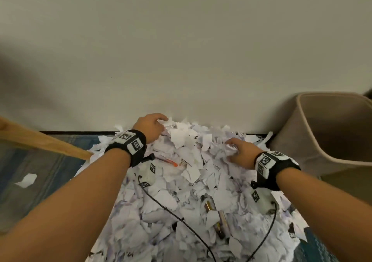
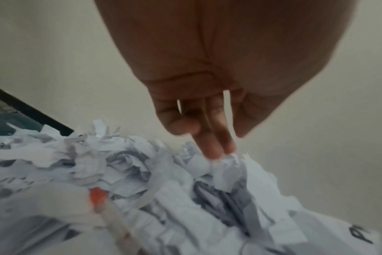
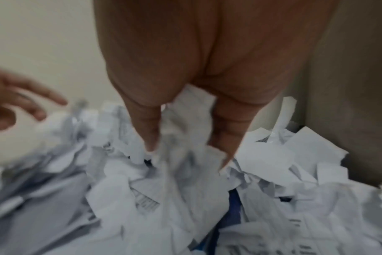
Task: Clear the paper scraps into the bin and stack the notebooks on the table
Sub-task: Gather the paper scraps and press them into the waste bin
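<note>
A big heap of torn white paper scraps [image 1: 193,181] lies on the floor against the wall. My left hand [image 1: 161,121] reaches over the heap's far edge by the wall. In the left wrist view its fingers [image 2: 216,146] point down, loosely spread, and touch the top scraps [image 2: 225,165] without closing on them. My right hand [image 1: 231,149] is dug into the heap further right. Its thumb and fingers [image 3: 225,138] pinch a bunch of scraps [image 3: 185,134]. The beige bin [image 1: 322,140] stands tilted just right of the heap. No notebook shows.
An orange-tipped pen [image 1: 169,162] and a dark gold pen [image 1: 213,215] lie among the scraps. A wooden leg [image 1: 46,140] slants in from the left. One loose scrap [image 1: 27,180] lies on the blue rug [image 1: 50,161]. Black wrist cables trail over the heap.
</note>
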The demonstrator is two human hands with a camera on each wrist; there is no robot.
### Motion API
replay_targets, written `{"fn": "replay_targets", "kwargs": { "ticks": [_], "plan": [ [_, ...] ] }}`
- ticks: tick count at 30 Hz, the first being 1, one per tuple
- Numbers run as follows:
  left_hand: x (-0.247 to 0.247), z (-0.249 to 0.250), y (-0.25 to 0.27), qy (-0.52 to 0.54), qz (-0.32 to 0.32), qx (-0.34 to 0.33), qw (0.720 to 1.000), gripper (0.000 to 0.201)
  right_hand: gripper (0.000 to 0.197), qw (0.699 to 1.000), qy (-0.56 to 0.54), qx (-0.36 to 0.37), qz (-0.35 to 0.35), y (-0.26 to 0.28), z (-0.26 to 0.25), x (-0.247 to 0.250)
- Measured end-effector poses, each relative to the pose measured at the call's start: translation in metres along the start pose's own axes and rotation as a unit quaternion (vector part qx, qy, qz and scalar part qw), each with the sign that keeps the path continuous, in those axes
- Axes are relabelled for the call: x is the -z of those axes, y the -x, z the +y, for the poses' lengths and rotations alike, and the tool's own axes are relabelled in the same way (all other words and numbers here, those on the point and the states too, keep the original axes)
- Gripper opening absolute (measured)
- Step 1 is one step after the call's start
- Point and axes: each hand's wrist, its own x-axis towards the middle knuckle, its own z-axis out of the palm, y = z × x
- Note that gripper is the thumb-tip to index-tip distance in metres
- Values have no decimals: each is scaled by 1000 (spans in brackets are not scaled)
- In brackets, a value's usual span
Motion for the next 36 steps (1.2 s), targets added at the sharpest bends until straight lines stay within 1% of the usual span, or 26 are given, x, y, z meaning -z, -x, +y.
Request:
{"fn": "replay_targets", "kwargs": {
  "ticks": [1, 2, 4, 6, 8, 9, 11, 12, 13, 15, 17, 18, 19, 20, 22, 24, 25, 26, 27, 29, 31, 33, 35, 36],
  "plan": [
    [1, -6, 3, -50, 21, -2, 999, 26, 56, 1000, 16, -3, -9, 3, 3, 0],
    [1, -16, 5, -112, 15, 4, 994, 25, 61, 999, 44, -14, -28, 5, 7, -1],
    [3, -38, 10, -236, -24, 34, 971, 32, 76, 993, 93, -50, -55, 9, 14, -4],
    [7, -58, 18, -304, -43, 77, 948, 42, 92, 991, 88, -83, -57, 14, 20, -5],
    [9, -77, 32, -314, -72, 106, 941, 61, 105, 990, 64, -101, -70, 23, 23, -9],
    [9, -84, 40, -300, -97, 121, 941, 75, 114, 988, 65, -111, -87, 29, 24, -13],
    [6, -97, 58, -240, -172, 154, 943, 112, 133, 976, 97, -140, -134, 43, 26, -24],
    [3, -101, 66, -220, -207, 166, 939, 128, 142, 968, 118, -157, -154, 50, 26, -30],
    [-2, -103, 72, -219, -231, 169, 933, 139, 148, 961, 134, -171, -168, 55, 26, -38],
    [-20, -101, 82, -246, -249, 161, 923, 151, 153, 955, 148, -179, -184, 63, 24, -57],
    [-46, -94, 88, -280, -232, 146, 920, 156, 150, 957, 156, -175, -171, 65, 16, -78],
    [-59, -90, 89, -289, -209, 139, 924, 154, 143, 960, 156, -171, -157, 64, 13, -86],
    [-69, -83, 90, -286, -180, 136, 931, 149, 129, 966, 148, -165, -137, 61, 9, -90],
    [-76, -77, 89, -271, -153, 135, 941, 139, 111, 974, 124, -152, -110, 59, 7, -90],
    [-80, -68, 86, -239, -132, 118, 955, 110, 77, 984, 103, -119, -89, 56, 4, -80],
    [-70, -62, 79, -242, -136, 89, 957, 78, 57, 987, 118, -74, -86, 53, 3, -65],
    [-62, -58, 76, -250, -138, 85, 955, 67, 49, 986, 132, -58, -84, 51, 1, -56],
    [-53, -55, 73, -256, -138, 84, 953, 59, 43, 986, 142, -47, -73, 50, 0, -49],
    [-44, -51, 69, -260, -131, 80, 953, 53, 40, 987, 139, -52, -56, 47, -1, -42],
    [-26, -44, 63, -282, -105, 58, 952, 41, 45, 992, 105, -64, -22, 43, -4, -27],
    [-9, -37, 58, -311, -78, 37, 947, 38, 48, 996, 68, -60, 13, 38, -8, -15],
    [2, -32, 56, -340, -53, 23, 939, 42, 38, 997, 40, -40, 42, 34, -16, -5],
    [7, -28, 59, -363, -36, 22, 931, 42, 18, 997, 60, -20, 52, 31, -25, -2],
    [6, -27, 62, -369, -32, 28, 928, 42, 13, 996, 66, -3, 55, 32, -30, -2]
  ]
}}
